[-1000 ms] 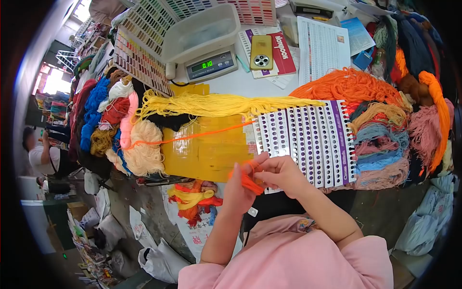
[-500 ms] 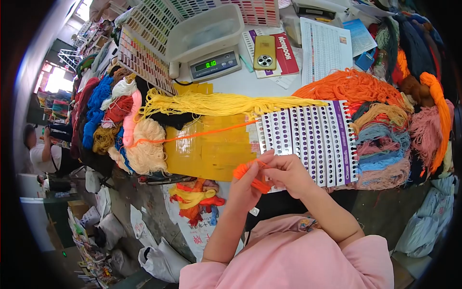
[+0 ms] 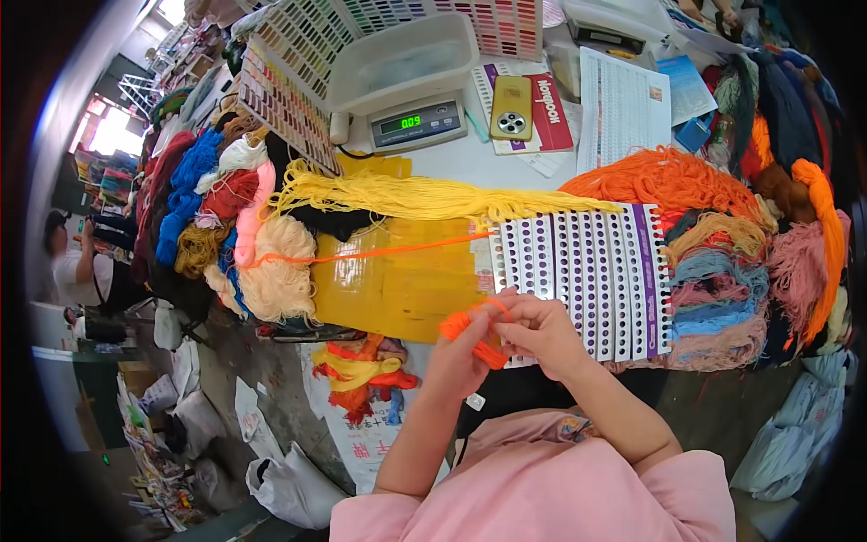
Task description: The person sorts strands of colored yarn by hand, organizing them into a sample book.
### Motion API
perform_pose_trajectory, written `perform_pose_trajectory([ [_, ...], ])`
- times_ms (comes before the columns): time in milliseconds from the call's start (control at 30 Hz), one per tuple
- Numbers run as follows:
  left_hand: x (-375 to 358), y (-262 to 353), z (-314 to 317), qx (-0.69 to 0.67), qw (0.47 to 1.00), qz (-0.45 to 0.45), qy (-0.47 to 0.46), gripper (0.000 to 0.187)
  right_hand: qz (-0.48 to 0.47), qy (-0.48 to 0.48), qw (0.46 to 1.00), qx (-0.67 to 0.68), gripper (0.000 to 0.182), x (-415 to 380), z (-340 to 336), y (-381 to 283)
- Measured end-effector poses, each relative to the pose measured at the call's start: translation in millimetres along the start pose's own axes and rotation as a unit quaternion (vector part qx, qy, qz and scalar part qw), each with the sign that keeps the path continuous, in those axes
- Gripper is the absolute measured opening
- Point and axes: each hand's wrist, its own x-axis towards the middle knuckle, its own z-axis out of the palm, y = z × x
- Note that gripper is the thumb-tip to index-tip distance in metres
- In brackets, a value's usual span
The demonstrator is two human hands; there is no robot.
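An orange thread bundle (image 3: 486,350) is wrapped in the closed fingers of my left hand (image 3: 456,354), just below the punched cards. Close beside it, my right hand (image 3: 546,334) pinches an orange strand coming off the bundle. The white and purple punched cards (image 3: 578,280) lie side by side beyond my hands. Across their top edge runs a long yellow skein (image 3: 397,196). A single orange strand (image 3: 397,247) stretches over the yellow taped surface (image 3: 388,298) toward the peach yarn (image 3: 280,271) on the left.
A scale (image 3: 415,125) reading 0.09 stands at the back under a plastic tub (image 3: 406,63), near a phone (image 3: 512,108) and colour charts (image 3: 289,99). Orange yarn (image 3: 668,176) and mixed skeins (image 3: 722,280) lie right. A person (image 3: 86,271) is at far left.
The view has shifted slightly. The scale reading went from 0.10 to 0.09. My right fingers have shifted a little at the orange bundle, where a small loop of strand now shows.
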Motion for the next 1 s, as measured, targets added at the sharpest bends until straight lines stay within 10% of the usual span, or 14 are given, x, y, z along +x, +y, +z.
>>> perform_pose_trajectory([
  [367, 4.3, 2.4, -2.3, -0.07, 0.996, -0.036, -0.043, 0.035, 0.028, 0.013, 0.999, -0.034, 0.01, 4.5, 1.6, -0.8],
  [600, 6.1, 1.7, -11.5, -0.077, 0.996, -0.039, -0.004, 0.038, -0.125, 0.046, 0.991, 0.006, 0.007, 5.5, -5.1, 8.7],
  [733, 2.9, 5.1, -21.2, -0.158, 0.987, -0.032, -0.017, 0.028, -0.065, -0.081, 0.977, 0.188, 0.007, -2.2, -15.4, -15.8],
  [1000, 10.8, -1.8, 6.2, 0.032, 0.998, -0.053, 0.025, 0.017, -0.175, 0.013, 0.96, -0.22, 0.006, -2.2, -23.0, -14.6],
])
